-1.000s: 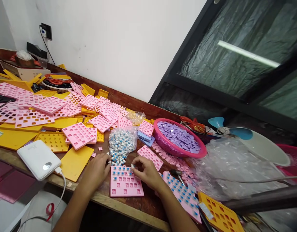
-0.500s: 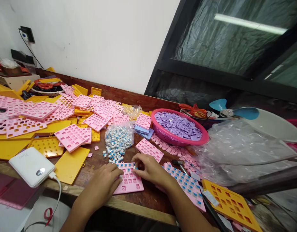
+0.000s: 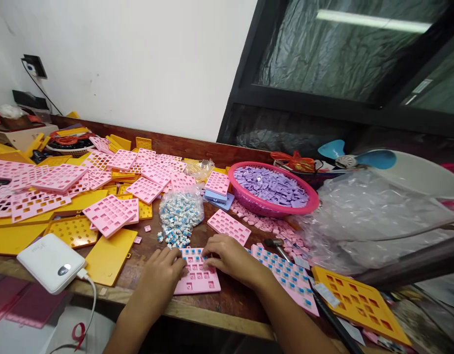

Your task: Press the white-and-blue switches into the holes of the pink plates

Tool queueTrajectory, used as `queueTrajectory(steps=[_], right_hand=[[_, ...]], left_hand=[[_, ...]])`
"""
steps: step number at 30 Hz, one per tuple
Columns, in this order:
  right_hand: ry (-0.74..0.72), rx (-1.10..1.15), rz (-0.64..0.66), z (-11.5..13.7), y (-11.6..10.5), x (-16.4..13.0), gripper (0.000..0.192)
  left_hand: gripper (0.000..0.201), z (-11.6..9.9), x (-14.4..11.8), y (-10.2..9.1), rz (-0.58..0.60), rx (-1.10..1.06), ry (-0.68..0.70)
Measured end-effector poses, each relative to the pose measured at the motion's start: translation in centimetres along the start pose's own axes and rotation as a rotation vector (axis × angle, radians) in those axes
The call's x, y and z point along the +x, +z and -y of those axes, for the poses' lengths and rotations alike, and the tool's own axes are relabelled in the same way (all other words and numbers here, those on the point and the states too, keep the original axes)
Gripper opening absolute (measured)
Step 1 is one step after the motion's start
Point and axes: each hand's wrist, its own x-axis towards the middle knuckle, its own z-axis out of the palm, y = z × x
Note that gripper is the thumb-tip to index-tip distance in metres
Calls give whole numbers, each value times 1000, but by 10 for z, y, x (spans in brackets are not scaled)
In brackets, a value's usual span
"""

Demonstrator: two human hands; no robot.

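A pink plate (image 3: pixel 197 285) with square recesses lies at the table's front edge, with small blue-and-white switches (image 3: pixel 193 251) seated along its far row. My left hand (image 3: pixel 161 273) is closed at the plate's left side, its bent fingers on the edge and the near-left recesses. On the plate's right side, my right hand (image 3: pixel 227 258) is closed, thumb and fingertips close together over the upper recesses; anything between them is hidden. Beyond the plate, loose switches (image 3: pixel 178 239) spill from a clear bag (image 3: pixel 182 209).
To the right lie a switch-filled pink plate (image 3: pixel 286 278), a hammer (image 3: pixel 278 247) and a yellow plate (image 3: pixel 359 305). A pink basket (image 3: pixel 311 209) holds purple pieces. Pink plates (image 3: pixel 110 214), yellow panels (image 3: pixel 110 255) and a white power bank (image 3: pixel 51 263) crowd the left.
The camera view has shifted slightly. My right fingertips, which had a whitish bit showing between them, now sit lower against the plate. My left hand remains at the plate's left side.
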Motion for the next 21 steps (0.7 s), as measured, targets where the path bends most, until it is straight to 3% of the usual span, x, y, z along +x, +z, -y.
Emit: queueTrajectory(steps=[4,9,17,21], right_hand=[[-21,45,54,3,-7,-4,8],[0,30,9,6,-1,-1,8],[18,-52,-29,9,6,1,10],[44,-37,-26,10,6,1,10]], left_hand=[[10,6,-3,-1,21,-60,-35],[16,9,-6,-4,5,-178,-56],[10,11,-5,8,-104,-64,33],[12,11,-6,5,-88,-108,11]])
